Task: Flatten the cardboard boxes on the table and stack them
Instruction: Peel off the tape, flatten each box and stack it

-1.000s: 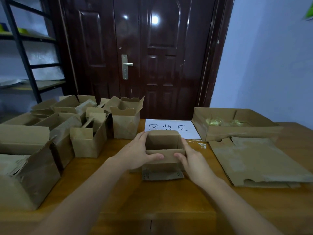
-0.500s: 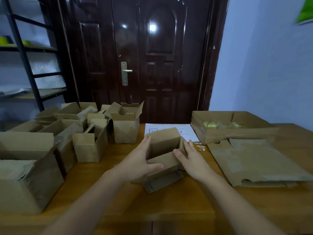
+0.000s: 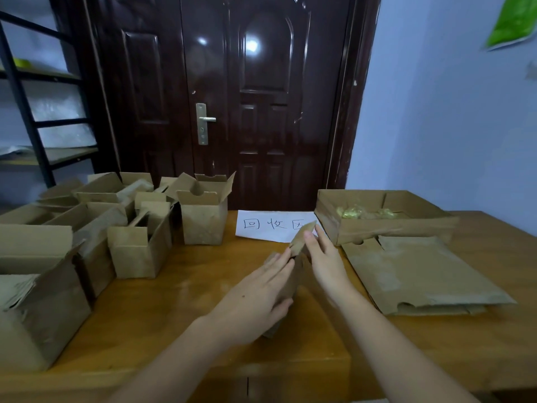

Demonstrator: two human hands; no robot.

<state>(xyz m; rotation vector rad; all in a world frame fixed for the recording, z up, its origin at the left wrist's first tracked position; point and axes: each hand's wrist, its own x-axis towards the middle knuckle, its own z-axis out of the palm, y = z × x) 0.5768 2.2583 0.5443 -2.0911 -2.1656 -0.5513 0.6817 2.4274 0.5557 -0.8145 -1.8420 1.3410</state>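
while pressed: small box (image 3: 297,251), centre of frame, above the surface (image 3: 180,309)
left hand (image 3: 255,298): straight fingers flat against it
right hand (image 3: 327,263): likewise
handling: light, creasable; press the broad faces
stack (image 3: 418,274): right

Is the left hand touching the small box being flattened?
Touching. The head view shows the left hand laid flat against the collapsing box, fingers straight along its side.

White paper sheet (image 3: 270,226) on table, handwritten "回收区"
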